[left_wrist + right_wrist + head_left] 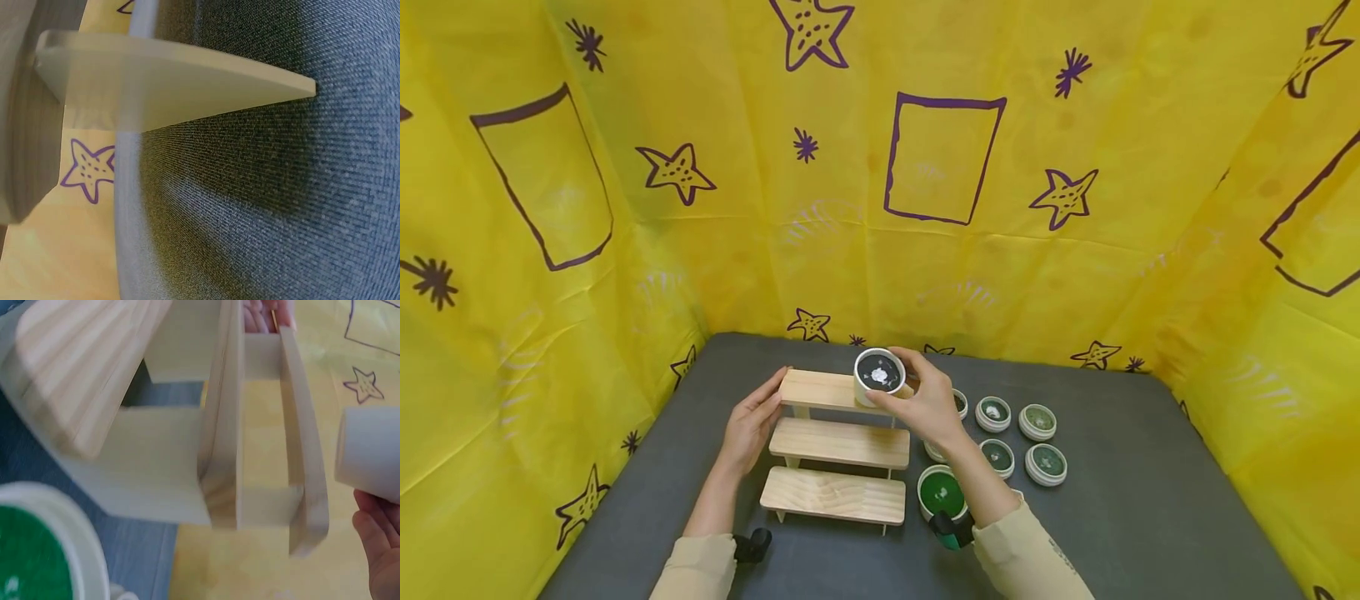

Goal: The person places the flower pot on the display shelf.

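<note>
A three-tier wooden display stand (839, 443) stands on the dark table. My left hand (748, 433) holds the left end of its top shelf, thumb in front and fingers at the back edge. Over the right part of that shelf, my right hand (929, 402) grips a white round jar (880, 377) with a dark, white-blotched top. In the right wrist view the jar (370, 453) appears as a plain white cylinder beside the top shelf, with fingers (377, 534) under it. The left wrist view shows a support (175, 78) of the stand.
Right of the stand are several similar round jars with green tops, such as one jar (1037, 422) at the back. A larger bright green jar (942, 492) sits close by the bottom shelf, partly behind the right wrist. Yellow patterned cloth (925, 275) hangs around the table (1120, 517).
</note>
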Tool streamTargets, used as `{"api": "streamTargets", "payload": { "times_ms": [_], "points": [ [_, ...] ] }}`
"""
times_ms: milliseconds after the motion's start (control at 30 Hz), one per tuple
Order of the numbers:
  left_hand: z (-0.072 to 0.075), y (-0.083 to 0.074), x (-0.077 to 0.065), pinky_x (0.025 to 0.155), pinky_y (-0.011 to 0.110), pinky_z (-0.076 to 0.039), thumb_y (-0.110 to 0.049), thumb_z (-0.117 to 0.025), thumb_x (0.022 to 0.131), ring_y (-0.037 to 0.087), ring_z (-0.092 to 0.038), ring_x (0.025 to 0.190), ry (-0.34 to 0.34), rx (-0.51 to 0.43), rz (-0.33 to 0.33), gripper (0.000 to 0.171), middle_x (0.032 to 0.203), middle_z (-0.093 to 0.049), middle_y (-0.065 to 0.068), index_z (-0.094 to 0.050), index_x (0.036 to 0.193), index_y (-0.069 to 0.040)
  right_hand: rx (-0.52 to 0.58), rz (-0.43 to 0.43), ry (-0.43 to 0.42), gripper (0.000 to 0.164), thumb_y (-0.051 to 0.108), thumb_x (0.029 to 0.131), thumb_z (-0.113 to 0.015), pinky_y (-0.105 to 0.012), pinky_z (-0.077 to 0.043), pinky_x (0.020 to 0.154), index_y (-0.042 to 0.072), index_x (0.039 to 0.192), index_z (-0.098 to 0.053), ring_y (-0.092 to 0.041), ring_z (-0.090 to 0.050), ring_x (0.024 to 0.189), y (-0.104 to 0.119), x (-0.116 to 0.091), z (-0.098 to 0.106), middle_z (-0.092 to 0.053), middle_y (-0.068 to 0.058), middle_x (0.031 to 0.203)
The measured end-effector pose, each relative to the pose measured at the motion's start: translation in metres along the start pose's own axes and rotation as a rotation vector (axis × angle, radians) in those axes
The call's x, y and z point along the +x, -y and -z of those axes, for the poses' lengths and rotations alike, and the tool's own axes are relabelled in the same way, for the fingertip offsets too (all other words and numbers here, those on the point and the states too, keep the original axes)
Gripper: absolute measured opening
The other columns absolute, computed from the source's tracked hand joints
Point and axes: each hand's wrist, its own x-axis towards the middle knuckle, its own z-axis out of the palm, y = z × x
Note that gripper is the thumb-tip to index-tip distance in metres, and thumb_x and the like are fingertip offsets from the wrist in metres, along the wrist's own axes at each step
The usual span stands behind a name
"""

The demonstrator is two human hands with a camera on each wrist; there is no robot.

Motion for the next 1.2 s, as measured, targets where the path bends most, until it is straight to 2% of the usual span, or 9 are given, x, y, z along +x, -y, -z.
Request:
{"api": "streamTargets", "payload": {
  "times_ms": [100,333,500,667,933,1200],
  "points": [
    [0.000,0.000,0.001,0.105,0.009,-0.042,-0.010,-0.042,0.105,-0.013,-0.048,0.129,-0.002,-0.005,0.005,0.054,0.159,-0.020,0.019,-0.023,0.151,0.011,0.017,-0.002,0.009,0.065,0.025,0.072,-0.088,-0.042,-0.057,0.093,0.016,0.130,-0.061,-0.021,-0.068,0.104,0.004,0.005,-0.010,-0.071,-0.006,0.114],
    [-0.001,0.003,-0.001,0.104,0.009,-0.043,-0.010,-0.043,0.105,-0.012,-0.050,0.127,-0.012,-0.035,0.003,0.054,0.149,-0.045,-0.015,-0.023,0.150,0.013,0.052,0.014,0.049,0.066,0.024,0.072,-0.088,-0.038,-0.059,0.088,0.011,0.131,-0.060,-0.023,-0.070,0.099,0.014,0.015,-0.033,-0.071,-0.009,0.109],
    [-0.004,0.005,0.001,0.103,0.009,-0.043,-0.008,-0.041,0.105,-0.010,-0.052,0.126,0.009,-0.061,-0.013,0.054,0.138,-0.054,-0.026,-0.021,0.149,0.015,0.027,0.011,0.104,0.071,0.030,0.074,-0.086,-0.034,-0.059,0.088,0.009,0.135,-0.057,-0.022,-0.072,0.101,0.020,0.023,-0.044,-0.070,-0.008,0.113],
    [-0.005,0.003,0.002,0.102,0.009,-0.044,-0.008,-0.041,0.105,-0.011,-0.054,0.123,0.004,-0.074,-0.008,0.054,0.134,-0.057,-0.027,-0.020,0.149,0.016,0.018,0.000,0.163,0.072,0.033,0.076,-0.085,-0.033,-0.059,0.089,0.010,0.137,-0.055,-0.020,-0.070,0.103,0.026,0.030,-0.055,-0.069,-0.006,0.116],
    [-0.005,0.000,0.000,0.099,0.007,-0.046,-0.007,-0.040,0.105,-0.012,-0.055,0.119,-0.027,-0.057,0.005,0.054,0.129,-0.059,-0.028,-0.019,0.148,0.017,-0.034,-0.004,0.174,0.073,0.037,0.076,-0.084,-0.030,-0.056,0.087,0.010,0.137,-0.055,-0.019,-0.067,0.104,0.030,0.039,-0.071,-0.069,-0.006,0.119],
    [-0.006,-0.001,-0.002,0.098,0.007,-0.046,-0.007,-0.041,0.105,-0.013,-0.055,0.119,-0.040,-0.061,0.008,0.055,0.127,-0.060,-0.029,-0.017,0.147,0.018,-0.065,-0.020,0.174,0.073,0.039,0.076,-0.084,-0.029,-0.054,0.083,0.010,0.137,-0.056,-0.018,-0.065,0.101,0.032,0.041,-0.076,-0.069,-0.005,0.120]
  ]
}}
